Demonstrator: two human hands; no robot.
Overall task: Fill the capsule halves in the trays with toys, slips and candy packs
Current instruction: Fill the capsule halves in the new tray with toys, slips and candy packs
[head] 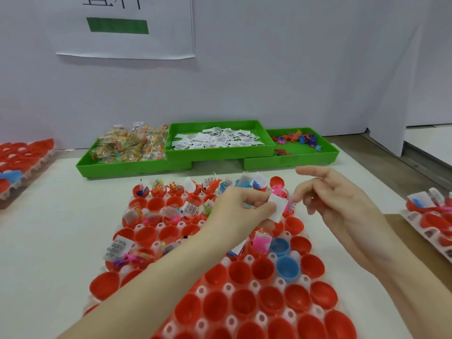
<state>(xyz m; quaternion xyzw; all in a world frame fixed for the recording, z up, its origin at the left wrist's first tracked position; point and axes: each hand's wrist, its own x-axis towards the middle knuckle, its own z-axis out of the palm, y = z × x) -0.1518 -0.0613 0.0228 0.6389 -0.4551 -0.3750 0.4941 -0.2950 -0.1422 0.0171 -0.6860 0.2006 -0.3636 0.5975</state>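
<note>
Pale lavender-grey wall [269, 69] fills the back, a white paper sheet with a green bar [124, 25] taped up, white tabletop [49, 228] spreads below

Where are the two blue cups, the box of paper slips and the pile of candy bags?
blue capsule halves [288, 268]: head view, on the nearer one's outer shell.
green slip bin [217, 154]: head view, on its front wall.
candy packs [129, 145]: head view, on the middle of the heap.

Cut-off black characters on wall sheet [124, 28], unreadable.
</note>
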